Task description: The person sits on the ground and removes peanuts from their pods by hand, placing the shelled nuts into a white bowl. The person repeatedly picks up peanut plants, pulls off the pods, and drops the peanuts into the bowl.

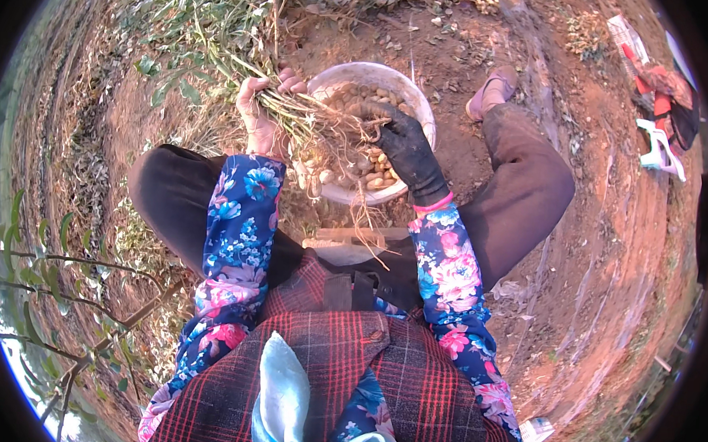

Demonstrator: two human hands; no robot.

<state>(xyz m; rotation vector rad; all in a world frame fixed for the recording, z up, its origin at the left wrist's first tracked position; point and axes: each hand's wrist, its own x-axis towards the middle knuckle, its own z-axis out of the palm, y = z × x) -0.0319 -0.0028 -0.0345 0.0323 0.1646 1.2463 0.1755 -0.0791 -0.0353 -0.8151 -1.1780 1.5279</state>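
My bare left hand (265,107) is closed around the stems of a bunch of peanut plants (299,109), their leaves fanning out to the upper left. The roots, with some peanut pods (313,175) among them, hang over a round white basin (427,114). Harvested peanuts (378,177) in their shells lie inside the basin. My right hand (407,149), in a dark glove, is at the root ends on the basin's right side, its fingers bent against the roots. Whether they pinch a pod is hidden.
Bare soil with dry leaves surrounds my bent legs. Pulled peanut plants (184,30) lie at the upper left. Leafy branches (106,340) reach in at the lower left. A white plastic object (659,152) and red and dark items (667,95) lie at the far right.
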